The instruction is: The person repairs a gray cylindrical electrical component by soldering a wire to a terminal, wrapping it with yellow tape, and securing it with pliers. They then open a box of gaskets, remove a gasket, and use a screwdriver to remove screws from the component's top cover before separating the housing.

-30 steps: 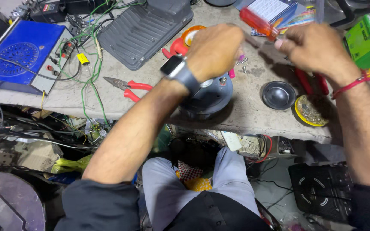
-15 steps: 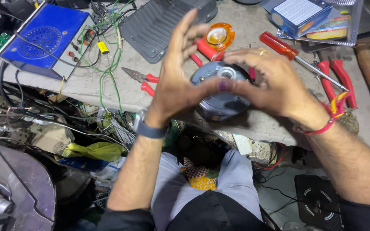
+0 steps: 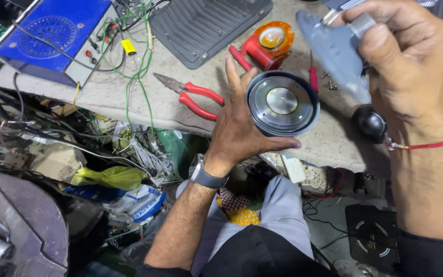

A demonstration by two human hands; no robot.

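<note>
Plainly, left hand (image 3: 239,128) cups a round, shiny metal speaker (image 3: 282,102).

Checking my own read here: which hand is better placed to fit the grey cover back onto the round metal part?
Right, probably: the right hand holds the grey cover just above the round metal part, which the left hand cradles.

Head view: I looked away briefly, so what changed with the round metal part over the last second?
Both hands clasped it half a second ago; now the left hand alone cradles the round metal part, while the right hand has lifted away a grey cover piece. The red pliers stayed put.
</note>
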